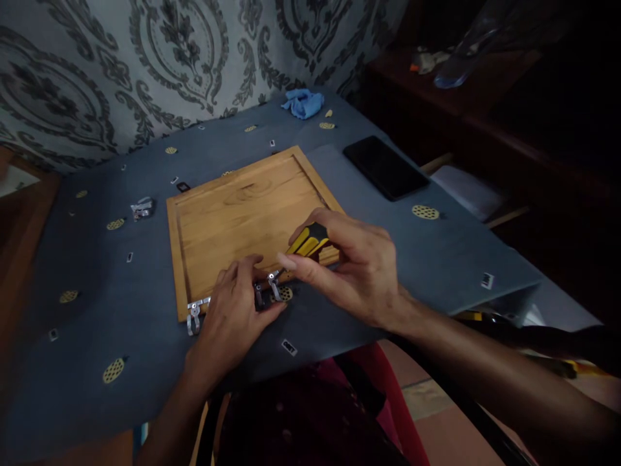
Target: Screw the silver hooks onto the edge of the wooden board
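Note:
A framed wooden panel (233, 226) lies on the cloth-covered table. My right hand (356, 265) is closed on a yellow and black screwdriver (308, 241), its shaft slanting down to a metal hinge (273, 282) at the panel's near edge. Beside that hinge, my left hand (233, 310) rests over the same edge, thumb and fingers apart around a small dark piece (260, 295); whether it grips this piece is unclear. A second metal hinge (194, 316) sits at the panel's near left corner, left of my left hand.
On the blue patterned tablecloth (145, 278) lie a black phone (385, 167) at the right, a crumpled blue cloth (303, 103) at the back and a small bag of metal parts (142, 208) at the left. A dark cabinet (466, 110) stands at the right.

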`<state>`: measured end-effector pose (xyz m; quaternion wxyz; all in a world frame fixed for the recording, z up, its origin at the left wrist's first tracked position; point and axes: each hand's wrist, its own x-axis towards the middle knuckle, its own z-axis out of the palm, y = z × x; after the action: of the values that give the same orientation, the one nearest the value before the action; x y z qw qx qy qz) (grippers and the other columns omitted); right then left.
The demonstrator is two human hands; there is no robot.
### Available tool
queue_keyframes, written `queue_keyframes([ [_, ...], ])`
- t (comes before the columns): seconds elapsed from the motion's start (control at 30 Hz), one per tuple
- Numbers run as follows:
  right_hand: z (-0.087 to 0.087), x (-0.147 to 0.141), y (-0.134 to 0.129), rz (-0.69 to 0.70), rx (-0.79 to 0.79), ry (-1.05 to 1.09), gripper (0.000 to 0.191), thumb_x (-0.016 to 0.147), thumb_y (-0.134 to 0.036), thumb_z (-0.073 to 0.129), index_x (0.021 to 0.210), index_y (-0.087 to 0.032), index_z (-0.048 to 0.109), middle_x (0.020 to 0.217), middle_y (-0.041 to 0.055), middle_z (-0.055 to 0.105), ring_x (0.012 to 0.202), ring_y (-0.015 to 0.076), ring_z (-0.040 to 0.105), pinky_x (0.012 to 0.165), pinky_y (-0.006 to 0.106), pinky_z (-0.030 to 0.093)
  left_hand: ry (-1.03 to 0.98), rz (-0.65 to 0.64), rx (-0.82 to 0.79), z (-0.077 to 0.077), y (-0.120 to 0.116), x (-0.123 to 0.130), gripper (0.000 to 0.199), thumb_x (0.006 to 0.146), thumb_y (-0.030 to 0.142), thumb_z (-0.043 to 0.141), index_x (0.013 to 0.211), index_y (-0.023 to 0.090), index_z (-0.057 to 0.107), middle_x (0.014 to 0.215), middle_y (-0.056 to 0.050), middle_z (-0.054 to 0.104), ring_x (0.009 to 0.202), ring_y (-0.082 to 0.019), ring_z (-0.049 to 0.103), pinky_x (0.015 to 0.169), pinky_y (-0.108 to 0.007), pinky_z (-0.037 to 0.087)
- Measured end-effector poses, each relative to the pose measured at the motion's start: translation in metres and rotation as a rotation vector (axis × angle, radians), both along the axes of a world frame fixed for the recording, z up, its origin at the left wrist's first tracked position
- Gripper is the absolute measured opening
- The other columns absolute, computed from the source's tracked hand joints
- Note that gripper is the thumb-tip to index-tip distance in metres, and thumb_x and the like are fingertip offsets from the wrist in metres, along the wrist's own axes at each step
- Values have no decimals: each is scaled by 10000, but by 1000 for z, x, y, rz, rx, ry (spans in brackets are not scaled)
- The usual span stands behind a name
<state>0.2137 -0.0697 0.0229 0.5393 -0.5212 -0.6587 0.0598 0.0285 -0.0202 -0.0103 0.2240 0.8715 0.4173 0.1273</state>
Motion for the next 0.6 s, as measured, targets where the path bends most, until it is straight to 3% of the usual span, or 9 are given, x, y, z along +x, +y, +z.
queue_keyframes([
  [0.23, -16, -2, 5, 48, -9, 32, 294, 918, -343, 675, 718, -165, 554, 651, -31, 534, 565, 83, 500, 527, 226, 396, 4, 29, -19, 1, 0, 1, 557, 739, 241, 809, 1203, 209, 503, 1149, -95, 651, 1118, -326, 615, 952, -522, 528],
  [0.47, -16, -1, 6, 73, -2, 2, 299, 928, -350, 662, 724, -165, 545, 656, -38, 503, 571, 77, 486, 528, 222, 378, -6, 13, -5, -1, 0, 0, 592, 753, 261, 801, 1249, 207, 482, 1181, -101, 635, 1129, -326, 618, 951, -518, 529],
  [0.6, -13, 1, 8, 197, -128, 96, 279, 889, -369, 708, 771, -149, 584, 693, -29, 566, 602, 75, 522, 540, 208, 403, 2, -6, 15, -2, 1, 0, 525, 780, 283, 788, 1214, 233, 498, 1176, -90, 629, 1126, -329, 619, 945, -522, 535],
])
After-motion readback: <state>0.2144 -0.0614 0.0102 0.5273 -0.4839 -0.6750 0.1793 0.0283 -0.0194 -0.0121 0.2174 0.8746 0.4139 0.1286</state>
